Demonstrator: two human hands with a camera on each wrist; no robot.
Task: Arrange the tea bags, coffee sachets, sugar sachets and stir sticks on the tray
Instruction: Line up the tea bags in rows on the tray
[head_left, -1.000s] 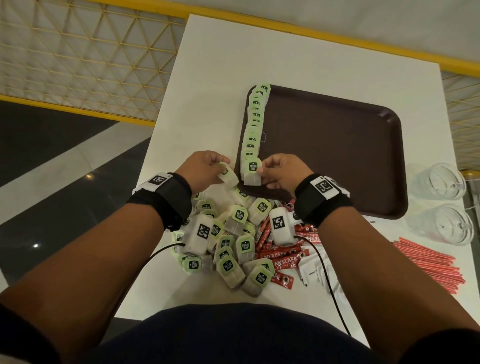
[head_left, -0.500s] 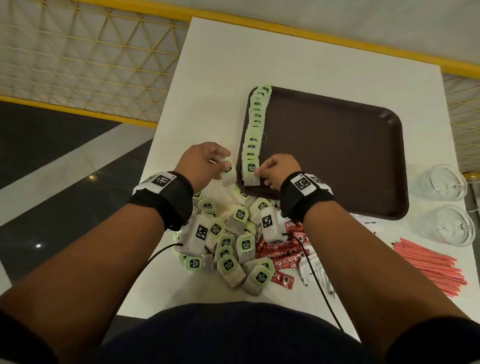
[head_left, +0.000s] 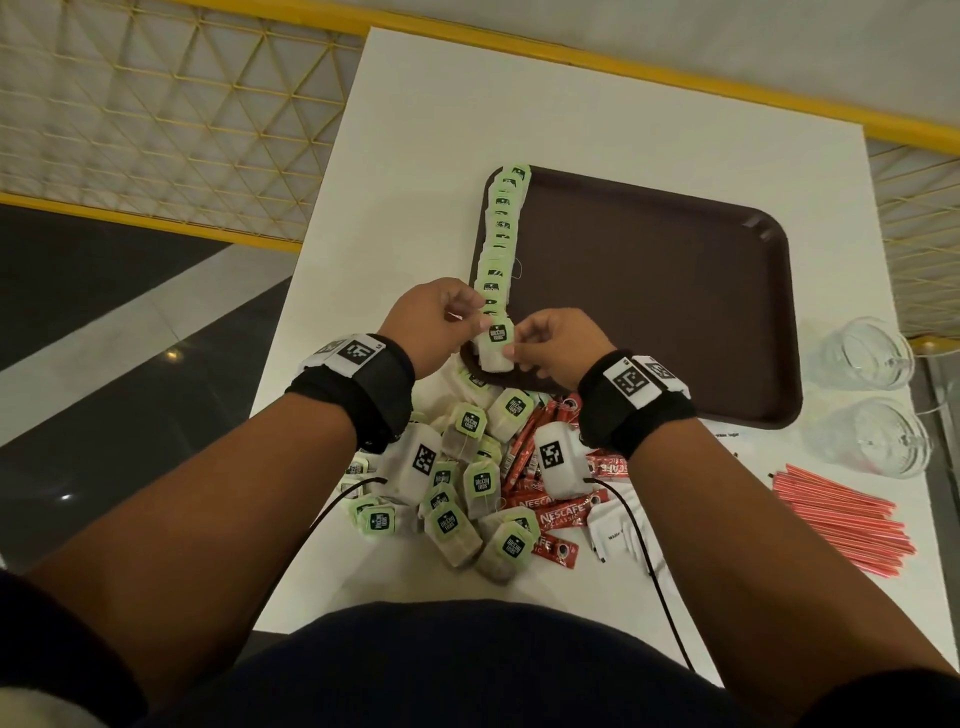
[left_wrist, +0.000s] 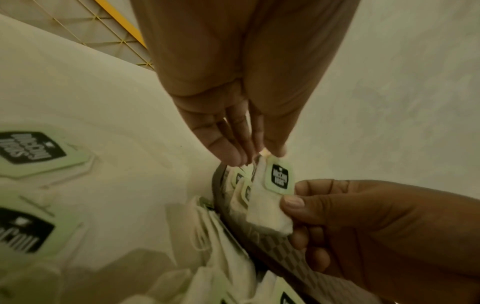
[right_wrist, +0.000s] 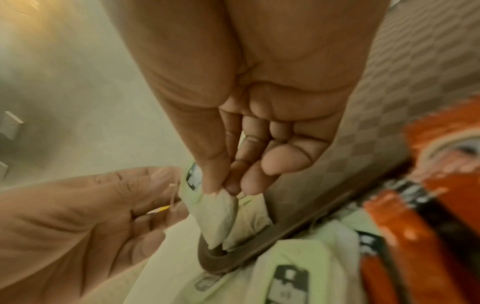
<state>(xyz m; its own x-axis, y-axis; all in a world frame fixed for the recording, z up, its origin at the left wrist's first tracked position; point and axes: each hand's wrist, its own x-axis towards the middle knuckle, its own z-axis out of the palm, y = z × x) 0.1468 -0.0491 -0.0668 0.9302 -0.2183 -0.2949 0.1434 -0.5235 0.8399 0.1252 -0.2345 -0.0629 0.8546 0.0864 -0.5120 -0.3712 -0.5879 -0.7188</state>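
White table (head_left: 415, 156); both hands, left (head_left: 431, 322) and right (head_left: 558, 345), pinch a pale green-tagged tea bag (head_left: 496, 349) over the brown tray's (head_left: 675, 312) corner.

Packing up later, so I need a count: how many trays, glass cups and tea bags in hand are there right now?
Tray: 1
Glass cups: 2
Tea bag, held: 1
Total: 4

**Around the tabletop: glassware, railing and floor**

A white rectangular tabletop (head_left: 597, 114) carries two clear glass mugs (head_left: 878, 353) at its right edge, one nearer than the other and close together. A yellow bar (head_left: 727, 85) runs along the tabletop's far side. To the left, a pale yellow triangular lattice panel (head_left: 156, 119) stands above a dark, glossy floor (head_left: 93, 322) with small light reflections.
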